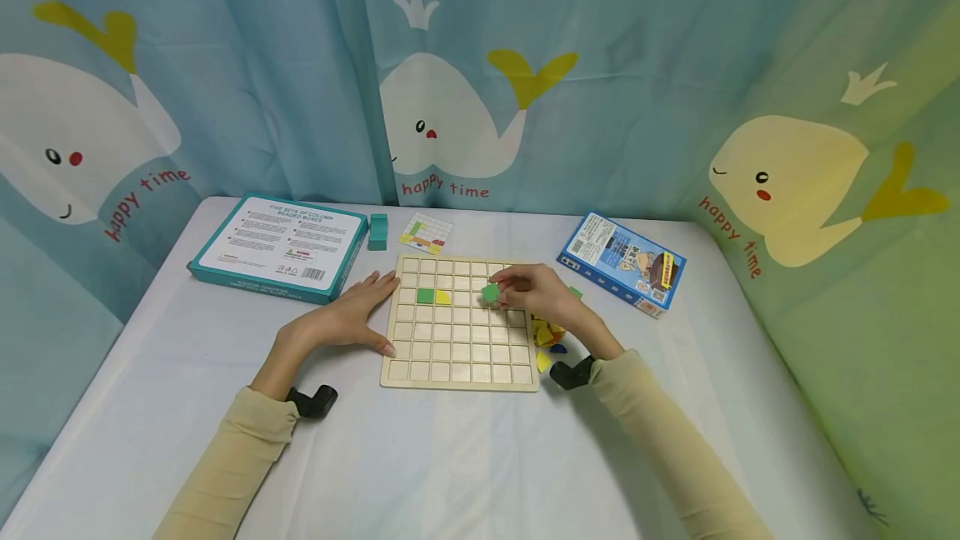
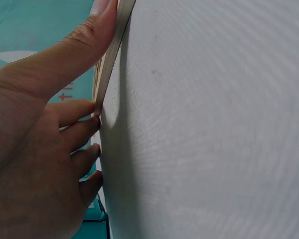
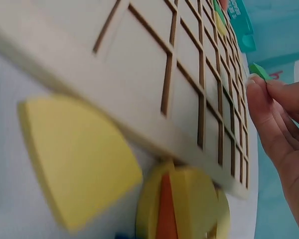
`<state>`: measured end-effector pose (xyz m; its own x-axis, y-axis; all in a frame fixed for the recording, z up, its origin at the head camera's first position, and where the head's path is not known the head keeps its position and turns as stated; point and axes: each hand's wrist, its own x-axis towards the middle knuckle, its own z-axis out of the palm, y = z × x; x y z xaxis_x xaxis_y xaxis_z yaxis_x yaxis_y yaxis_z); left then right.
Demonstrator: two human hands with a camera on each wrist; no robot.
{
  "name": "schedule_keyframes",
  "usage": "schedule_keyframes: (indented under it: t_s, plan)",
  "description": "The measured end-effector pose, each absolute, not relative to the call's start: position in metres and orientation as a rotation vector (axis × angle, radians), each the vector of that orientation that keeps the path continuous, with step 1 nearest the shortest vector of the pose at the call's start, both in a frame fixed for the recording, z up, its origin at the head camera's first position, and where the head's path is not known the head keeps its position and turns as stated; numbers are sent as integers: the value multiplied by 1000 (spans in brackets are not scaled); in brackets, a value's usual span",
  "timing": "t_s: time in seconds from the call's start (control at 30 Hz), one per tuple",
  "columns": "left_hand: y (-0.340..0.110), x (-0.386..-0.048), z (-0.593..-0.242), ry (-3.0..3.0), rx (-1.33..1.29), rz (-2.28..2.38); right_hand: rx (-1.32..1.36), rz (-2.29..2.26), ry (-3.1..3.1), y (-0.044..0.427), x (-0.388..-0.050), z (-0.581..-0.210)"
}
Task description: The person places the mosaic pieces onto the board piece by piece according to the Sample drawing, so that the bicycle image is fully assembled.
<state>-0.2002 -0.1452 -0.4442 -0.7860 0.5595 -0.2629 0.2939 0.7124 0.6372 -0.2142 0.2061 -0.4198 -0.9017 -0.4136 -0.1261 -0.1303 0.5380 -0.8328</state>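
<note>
A wooden grid board [image 1: 461,382] lies flat on the table. In its upper left cells sit a green square tile [image 1: 425,296] and, just right of it, a yellow tile with a rounded corner [image 1: 443,297]. My left hand [image 1: 347,315] rests against the board's left edge, thumb and fingers spread along it. Above the board's right part, my right hand [image 1: 536,294] pinches another green square tile [image 1: 491,292] between thumb and fingertips; the right wrist view shows this green tile [image 3: 259,71] raised off the grid.
Yellow, orange and blue pieces [image 1: 547,332] lie along the board's right edge, partly under my right arm. Behind the board are a pattern card [image 1: 427,232] and a small teal block [image 1: 378,232]. A teal-edged box [image 1: 281,248] stands left, a blue box [image 1: 622,263] right.
</note>
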Motion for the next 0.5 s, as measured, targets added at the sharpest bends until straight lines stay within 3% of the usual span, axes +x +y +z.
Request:
schedule_keyframes:
  t_s: [0.5]
  plan:
    - [-144, -200, -444, 2484, 648, 813, -525, -1343, 2416, 175, -216, -429]
